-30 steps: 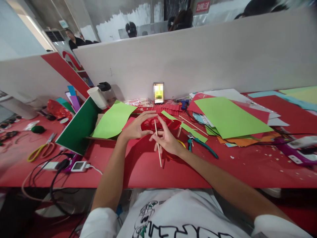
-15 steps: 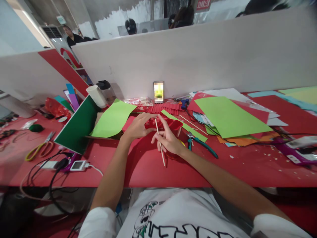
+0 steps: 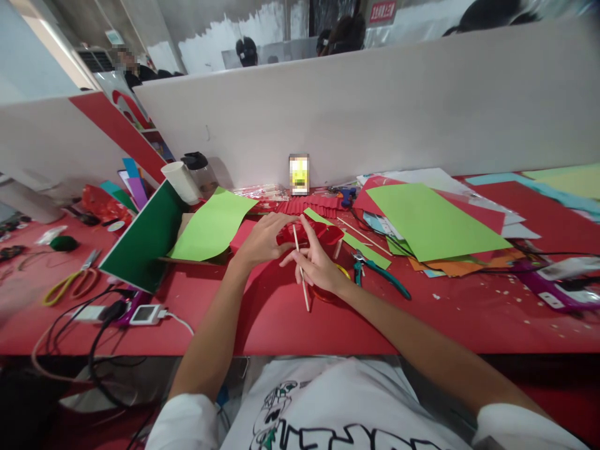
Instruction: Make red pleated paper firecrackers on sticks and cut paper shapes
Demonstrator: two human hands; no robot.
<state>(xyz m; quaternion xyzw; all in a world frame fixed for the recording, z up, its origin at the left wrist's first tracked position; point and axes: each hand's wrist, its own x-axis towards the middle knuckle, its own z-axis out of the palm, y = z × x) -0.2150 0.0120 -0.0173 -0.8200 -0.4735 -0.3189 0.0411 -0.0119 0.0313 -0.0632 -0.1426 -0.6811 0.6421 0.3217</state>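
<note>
My left hand [image 3: 266, 240] arches over a red paper piece [image 3: 332, 234], its thumb and fingers closed around the near left part. Between the fingers of my right hand [image 3: 317, 265] a thin pale wooden stick [image 3: 306, 299] slants down toward me. The right index finger points up to the left fingertips, where the stick's upper end meets the red paper. Part of the paper is hidden behind both hands. Just right of my right hand lie teal-handled pliers [image 3: 382, 275]. A yellow-and-orange ring-shaped thing [image 3: 344, 271] shows partly beneath the right wrist.
Light green sheets lie left [image 3: 213, 225] and right [image 3: 438, 220] on the red table [image 3: 281, 331]. A dark green board [image 3: 145, 244] leans at left, near scissors [image 3: 75, 281] and cables. A phone [image 3: 299, 175] stands against the white partition [image 3: 398, 106]. Another person is beyond it.
The view has shifted very slightly. My right middle fingers have moved a little around the stick; both hands stay at the red paper.
</note>
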